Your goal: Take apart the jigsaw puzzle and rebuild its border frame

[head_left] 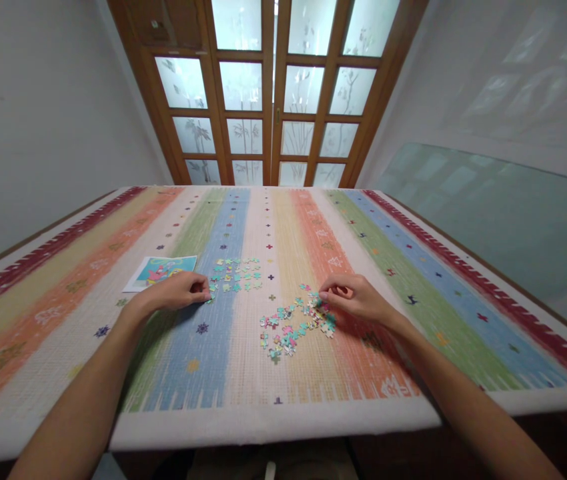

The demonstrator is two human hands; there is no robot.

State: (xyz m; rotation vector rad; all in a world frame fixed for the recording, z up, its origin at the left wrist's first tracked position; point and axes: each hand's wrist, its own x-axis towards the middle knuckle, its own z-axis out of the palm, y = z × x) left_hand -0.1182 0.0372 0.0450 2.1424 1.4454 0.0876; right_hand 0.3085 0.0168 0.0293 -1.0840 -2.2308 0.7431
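My left hand point(183, 291) is closed in a pinch at the lower left corner of a block of jigsaw pieces point(236, 274) laid out in rows. A small greenish jigsaw piece point(211, 299) shows at its fingertips, low against the cloth. Beside this hand lies a picture card point(163, 269) with a teal background and a pink figure, partly covered by the hand. My right hand point(353, 295) pinches at the upper right of a loose heap of jigsaw pieces point(287, 330), coloured teal, pink and yellow. A teal piece point(319, 302) shows at those fingertips.
A striped cloth point(203, 367) covers the large table, its front edge close to me. Wooden doors with frosted panes point(241, 87) stand beyond the far end. A pale glass-like panel point(503, 220) leans along the right wall.
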